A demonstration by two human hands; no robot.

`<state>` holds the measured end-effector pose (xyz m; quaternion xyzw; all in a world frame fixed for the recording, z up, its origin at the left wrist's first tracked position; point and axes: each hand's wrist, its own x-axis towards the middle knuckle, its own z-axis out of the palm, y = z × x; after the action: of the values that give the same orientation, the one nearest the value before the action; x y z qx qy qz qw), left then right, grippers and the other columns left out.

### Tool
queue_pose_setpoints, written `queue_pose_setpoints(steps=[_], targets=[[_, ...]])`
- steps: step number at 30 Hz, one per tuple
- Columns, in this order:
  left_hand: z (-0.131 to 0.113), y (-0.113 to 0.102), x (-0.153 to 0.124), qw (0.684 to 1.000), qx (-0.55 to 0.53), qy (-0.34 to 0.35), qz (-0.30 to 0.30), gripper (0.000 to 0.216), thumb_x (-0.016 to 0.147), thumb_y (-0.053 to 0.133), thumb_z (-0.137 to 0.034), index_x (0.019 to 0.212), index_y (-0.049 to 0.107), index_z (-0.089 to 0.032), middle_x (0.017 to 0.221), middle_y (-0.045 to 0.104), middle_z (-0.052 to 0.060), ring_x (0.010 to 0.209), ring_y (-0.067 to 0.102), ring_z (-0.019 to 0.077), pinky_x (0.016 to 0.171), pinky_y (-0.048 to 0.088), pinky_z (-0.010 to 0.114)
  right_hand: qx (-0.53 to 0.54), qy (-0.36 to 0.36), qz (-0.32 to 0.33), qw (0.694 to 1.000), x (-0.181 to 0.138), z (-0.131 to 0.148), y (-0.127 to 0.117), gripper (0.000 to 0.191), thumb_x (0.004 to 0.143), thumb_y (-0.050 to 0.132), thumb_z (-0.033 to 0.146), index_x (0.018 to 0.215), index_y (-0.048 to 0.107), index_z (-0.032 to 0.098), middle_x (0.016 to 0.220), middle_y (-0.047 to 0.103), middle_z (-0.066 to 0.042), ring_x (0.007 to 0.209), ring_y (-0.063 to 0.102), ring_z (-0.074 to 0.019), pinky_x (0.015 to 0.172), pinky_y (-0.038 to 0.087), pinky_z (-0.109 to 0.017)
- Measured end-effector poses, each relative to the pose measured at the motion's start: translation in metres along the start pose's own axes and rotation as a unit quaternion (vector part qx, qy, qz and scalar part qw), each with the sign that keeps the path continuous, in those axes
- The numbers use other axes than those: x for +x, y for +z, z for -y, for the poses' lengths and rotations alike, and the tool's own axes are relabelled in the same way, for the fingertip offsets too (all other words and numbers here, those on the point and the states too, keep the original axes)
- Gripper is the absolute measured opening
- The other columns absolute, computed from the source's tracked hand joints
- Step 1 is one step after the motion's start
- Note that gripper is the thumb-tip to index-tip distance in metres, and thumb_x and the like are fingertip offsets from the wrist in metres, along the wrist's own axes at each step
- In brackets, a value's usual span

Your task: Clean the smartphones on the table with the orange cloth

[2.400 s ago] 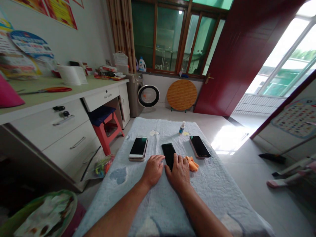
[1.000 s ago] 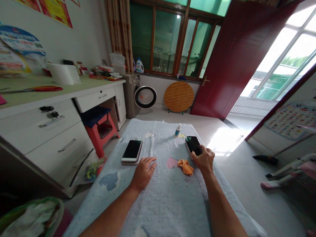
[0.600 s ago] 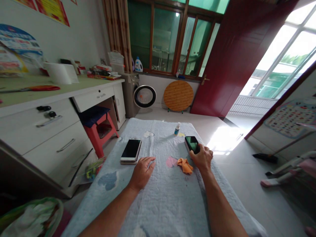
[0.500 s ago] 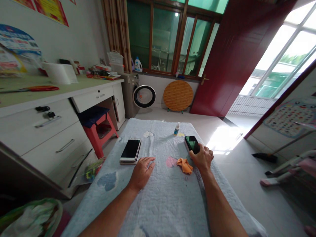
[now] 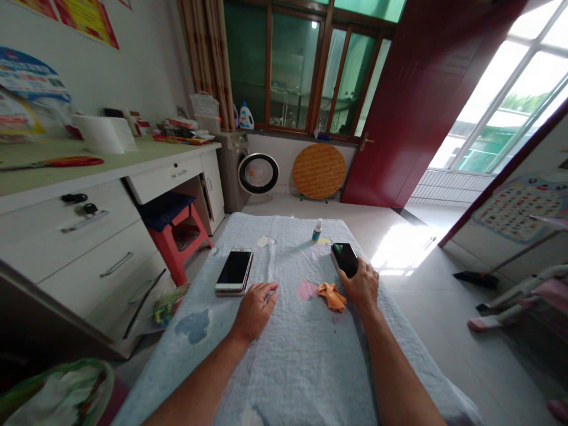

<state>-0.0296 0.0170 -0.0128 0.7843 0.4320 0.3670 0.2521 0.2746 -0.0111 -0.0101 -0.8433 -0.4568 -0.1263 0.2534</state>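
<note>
Using the orange cloth (image 5: 331, 296) as reference.

Right hand (image 5: 361, 284): just right of the cloth, not touching it. Clamped on the near end of the black phone (image 5: 345, 259), thumb at its left edge, fingers wrapped over the right side. Grip force: can't tell.

Black phone: just beyond the cloth and a bit right, flat, screen up and dark. Thick edge below it, so probably stacked on another device; the hand hides part of it.

Left hand (image 5: 255, 310): well left of the cloth, palm down on the blue cover (image 5: 288, 367), fingers loosely spread, holding nothing. Hands well apart.

White phone (image 5: 235, 269): farther left of the cloth, past the left fingertips, screen up. Second device edge (image 5: 229, 293) shows under it.

Spray bottle (image 5: 316, 232): beyond the cloth, upright, no hand on it.

Status, my read: phones sit in two piles, one each side of the cloth. Left pile looks settled. Right pile looks close to settled, but the hand isn't off it yet. Cloth lies crumpled, out of both hands. Screen cleanliness: can't judge from here.
</note>
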Motion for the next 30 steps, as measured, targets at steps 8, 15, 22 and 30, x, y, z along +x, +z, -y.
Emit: queue_pose_setpoints(steps=[8, 15, 22, 30], targets=[[0.002, 0.001, 0.000, 1.000, 0.009, 0.010, -0.002, 0.027, 0.084, 0.050, -0.028, 0.102, 0.069, -0.019, 0.102, 0.072, 0.007, 0.098, 0.064, 0.0224, 0.090, 0.050, 0.038, 0.030, -0.018, -0.011, 0.999, -0.002, -0.005, 0.008, 0.063, 0.079, 0.056, 0.044, 0.131, 0.046, 0.007, 0.118, 0.059, -0.020, 0.110, 0.053, -0.0318, 0.093, 0.037, -0.040], [-0.002, -0.001, -0.001, 0.997, 0.047, 0.058, -0.033, 0.026, 0.084, 0.051, -0.023, 0.104, 0.067, -0.019, 0.102, 0.071, 0.007, 0.099, 0.062, 0.0224, 0.090, 0.049, 0.038, 0.041, -0.014, -0.011, 0.999, -0.001, -0.004, 0.011, 0.066, 0.077, 0.056, 0.042, 0.131, 0.045, 0.006, 0.117, 0.059, -0.021, 0.106, 0.055, -0.0314, 0.092, 0.039, -0.040], [0.000, -0.025, 0.005, 0.970, 0.194, 0.015, -0.147, 0.031, 0.083, 0.053, -0.021, 0.112, 0.063, -0.022, 0.123, 0.062, 0.008, 0.113, 0.053, 0.0268, 0.101, 0.038, 0.044, 0.037, -0.009, -0.007, 0.999, 0.001, -0.003, 0.012, 0.065, 0.075, 0.056, 0.041, 0.129, 0.047, 0.005, 0.113, 0.061, -0.021, 0.101, 0.056, -0.0317, 0.090, 0.039, -0.041], [0.023, -0.042, 0.014, 0.908, 0.346, -0.163, -0.171, 0.062, 0.078, 0.064, -0.043, 0.131, 0.049, -0.015, 0.134, 0.049, 0.020, 0.116, 0.047, 0.0384, 0.095, 0.034, 0.052, 0.017, 0.007, -0.055, 0.998, -0.004, 0.002, 0.000, 0.074, 0.074, 0.056, 0.053, 0.132, 0.045, 0.009, 0.129, 0.049, -0.022, 0.116, 0.044, -0.0365, 0.094, 0.034, -0.047]])
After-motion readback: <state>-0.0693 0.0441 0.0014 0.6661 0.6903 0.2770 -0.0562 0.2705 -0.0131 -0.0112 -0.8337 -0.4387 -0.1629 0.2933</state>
